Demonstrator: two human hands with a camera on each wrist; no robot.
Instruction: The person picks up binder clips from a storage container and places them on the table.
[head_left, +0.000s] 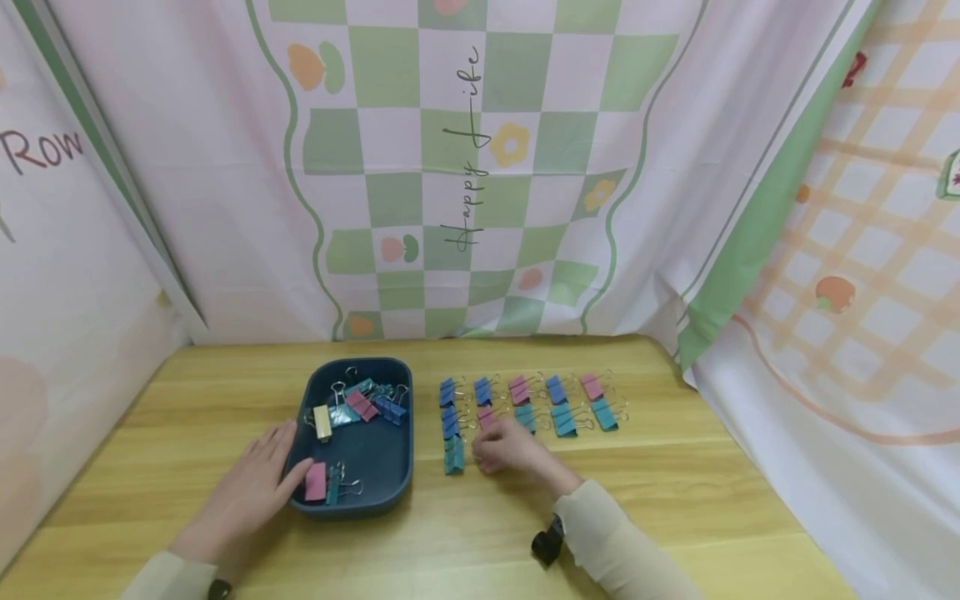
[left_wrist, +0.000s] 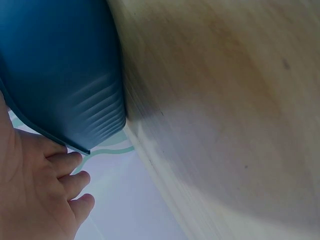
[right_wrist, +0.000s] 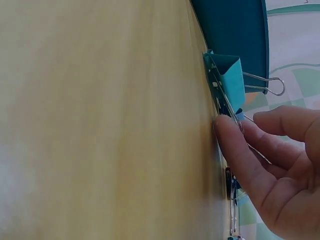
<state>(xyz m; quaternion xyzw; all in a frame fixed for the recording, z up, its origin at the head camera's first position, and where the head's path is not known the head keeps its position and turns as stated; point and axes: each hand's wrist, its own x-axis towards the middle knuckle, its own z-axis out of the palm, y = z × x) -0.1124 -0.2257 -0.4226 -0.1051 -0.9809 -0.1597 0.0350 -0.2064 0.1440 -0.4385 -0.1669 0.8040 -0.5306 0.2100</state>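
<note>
Just right of the blue bin (head_left: 384, 471), that front teal binder clip (head_left: 453, 456) is probably light, slick, springy; I'd grab its wire handles (right_wrist: 278, 81). Right hand (head_left: 516, 448) has fingers curled there, can't tell if pinching; left hand (head_left: 251, 483) lies relaxed, fingers against the bin.

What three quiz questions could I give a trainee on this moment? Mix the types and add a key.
1. Short answer: Which of the person's hands is touching the tray?

2. True or false: The cream binder clip lies inside the tray.

3. Multiple choice: On the table, how many clips make up the leftmost column of clips?
A) two
B) three
C) five

Key:
1. The left hand.
2. True.
3. B: two blue clips and one teal clip.
</note>
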